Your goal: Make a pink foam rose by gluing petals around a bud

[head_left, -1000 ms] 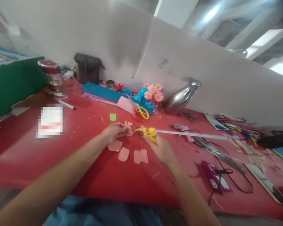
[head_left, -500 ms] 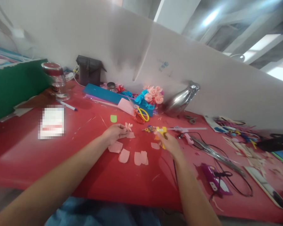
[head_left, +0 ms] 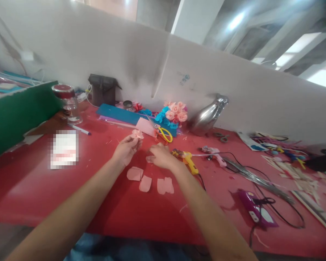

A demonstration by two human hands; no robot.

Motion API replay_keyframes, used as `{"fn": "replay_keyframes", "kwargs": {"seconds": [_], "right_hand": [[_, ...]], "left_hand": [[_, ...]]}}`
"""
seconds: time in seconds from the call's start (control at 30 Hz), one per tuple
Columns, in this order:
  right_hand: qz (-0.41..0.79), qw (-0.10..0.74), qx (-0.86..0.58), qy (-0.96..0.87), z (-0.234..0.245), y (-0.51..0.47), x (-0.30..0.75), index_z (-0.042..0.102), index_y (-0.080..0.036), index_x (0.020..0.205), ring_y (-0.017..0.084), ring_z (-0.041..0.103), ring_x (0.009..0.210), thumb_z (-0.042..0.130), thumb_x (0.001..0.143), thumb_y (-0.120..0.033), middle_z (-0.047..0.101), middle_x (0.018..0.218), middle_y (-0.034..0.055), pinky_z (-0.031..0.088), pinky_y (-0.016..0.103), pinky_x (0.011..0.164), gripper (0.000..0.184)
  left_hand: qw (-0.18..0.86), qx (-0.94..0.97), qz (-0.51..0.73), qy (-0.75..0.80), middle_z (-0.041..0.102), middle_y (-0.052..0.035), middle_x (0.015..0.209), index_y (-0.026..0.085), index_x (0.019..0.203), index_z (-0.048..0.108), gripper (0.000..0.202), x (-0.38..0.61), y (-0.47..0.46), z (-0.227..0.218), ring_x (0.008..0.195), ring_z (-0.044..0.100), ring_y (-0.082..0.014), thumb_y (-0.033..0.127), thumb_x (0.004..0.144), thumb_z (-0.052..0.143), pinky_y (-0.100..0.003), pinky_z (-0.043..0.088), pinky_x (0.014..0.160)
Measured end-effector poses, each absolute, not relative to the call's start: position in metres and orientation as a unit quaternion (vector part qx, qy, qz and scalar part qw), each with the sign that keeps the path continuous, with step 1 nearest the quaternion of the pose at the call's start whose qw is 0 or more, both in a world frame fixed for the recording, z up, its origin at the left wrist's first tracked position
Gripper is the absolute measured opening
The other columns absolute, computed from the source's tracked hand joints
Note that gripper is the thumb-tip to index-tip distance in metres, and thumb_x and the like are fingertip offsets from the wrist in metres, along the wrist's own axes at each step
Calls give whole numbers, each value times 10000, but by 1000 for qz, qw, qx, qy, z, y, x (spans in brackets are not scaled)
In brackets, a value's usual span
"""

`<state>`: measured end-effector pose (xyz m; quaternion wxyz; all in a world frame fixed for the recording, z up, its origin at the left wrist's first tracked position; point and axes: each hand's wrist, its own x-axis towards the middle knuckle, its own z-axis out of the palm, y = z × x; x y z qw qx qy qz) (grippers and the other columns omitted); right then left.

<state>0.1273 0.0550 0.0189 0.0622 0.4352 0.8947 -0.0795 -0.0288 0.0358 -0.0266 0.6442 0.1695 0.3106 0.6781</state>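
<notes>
My left hand (head_left: 126, 149) is closed, pinching a pink paper flower (head_left: 137, 134) above the red table. My right hand (head_left: 161, 156) reaches in beside it, fingers bent down at a small pink paper petal (head_left: 150, 159). Its fingertips are blurred and partly hidden, so whether it grips the petal is unclear. Just right of that wrist, a yellow glue gun (head_left: 190, 162) lies on the table. Nearer me are more loose pink petals: a pair (head_left: 135, 173) on the left, a single petal (head_left: 145, 184) and another pair (head_left: 165, 185).
Yellow-handled scissors (head_left: 165, 133) lie behind my hands, near a bunch of paper flowers (head_left: 176, 111). A metal jug (head_left: 209, 114) stands by the wall. To the right are a pink glue gun (head_left: 217, 157), wires (head_left: 247, 175) and a purple power strip (head_left: 256, 210). A jar (head_left: 69, 105) stands left.
My right hand has let go of the yellow glue gun, which now lies on the table, and moved left to the petal. My left hand has lifted the flower up and left.
</notes>
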Motion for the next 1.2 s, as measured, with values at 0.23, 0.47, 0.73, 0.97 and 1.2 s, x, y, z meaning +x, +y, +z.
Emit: {"fn": "replay_keyframes", "kwargs": {"seconds": [0.23, 0.47, 0.73, 0.97, 1.2], "right_hand": [[-79, 131, 415, 897, 16, 68, 108, 648, -197, 617, 240, 573, 816, 608, 615, -65, 676, 707, 71, 350, 350, 735, 138], [-73, -51, 428, 899, 36, 63, 112, 621, -181, 731, 199, 584, 784, 521, 707, -96, 673, 771, 68, 382, 288, 664, 134], [-324, -408, 488, 700, 40, 48, 131, 629, -180, 887, 176, 609, 771, 516, 767, -298, 676, 850, 47, 446, 293, 690, 202], [-445, -468, 496, 581, 24, 38, 139, 659, -169, 778, 157, 584, 715, 618, 670, -324, 671, 768, 28, 436, 296, 702, 192], [-494, -515, 488, 503, 21, 35, 141, 679, -178, 776, 132, 556, 673, 675, 621, -319, 658, 725, 5, 416, 273, 669, 209]], "left_hand": [[623, 195, 703, 281, 617, 37, 666, 160, 695, 609, 160, -30, 37, -20, 610, 552, -47, 113, 594, 724, -187, 432, 665], [643, 262, 683, 226, 603, 27, 669, 164, 628, 597, 191, -27, 28, -6, 659, 556, -74, 160, 549, 771, -215, 439, 713], [623, 318, 670, 249, 613, 16, 701, 168, 659, 628, 168, -27, 26, -6, 671, 548, -79, 169, 556, 761, -207, 428, 710], [637, 277, 655, 297, 633, 22, 736, 182, 709, 624, 181, -25, 29, -20, 692, 576, -79, 139, 576, 737, -216, 451, 743], [695, 253, 605, 294, 660, 6, 794, 181, 786, 646, 228, -18, 23, -22, 724, 597, -86, 82, 594, 721, -217, 467, 745]]}}
